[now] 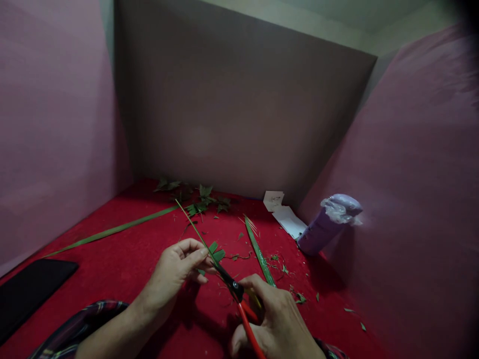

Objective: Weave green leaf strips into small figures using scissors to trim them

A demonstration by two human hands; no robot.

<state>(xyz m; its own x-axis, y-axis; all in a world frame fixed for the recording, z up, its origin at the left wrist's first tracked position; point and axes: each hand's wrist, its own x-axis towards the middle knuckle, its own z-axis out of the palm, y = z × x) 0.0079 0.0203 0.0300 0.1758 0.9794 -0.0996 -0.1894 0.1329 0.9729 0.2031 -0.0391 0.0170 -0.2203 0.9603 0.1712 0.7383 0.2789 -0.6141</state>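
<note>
My left hand (178,271) pinches a thin green leaf strip (191,225) between thumb and fingers, low over the red tabletop (123,259). The strip runs up and away to the left. My right hand (275,319) grips red-handled scissors (239,299), whose dark blades meet the strip right beside my left fingertips. Small cut green pieces (216,252) lie just behind the blades.
A long green leaf (112,230) lies across the left of the table, another leaf strip (258,252) in the middle. Leaf scraps (198,199) pile at the back. A purple cylinder (325,227) with plastic wrap, white paper (288,219) and a black flat object (30,289) sit around. Pink walls enclose the table.
</note>
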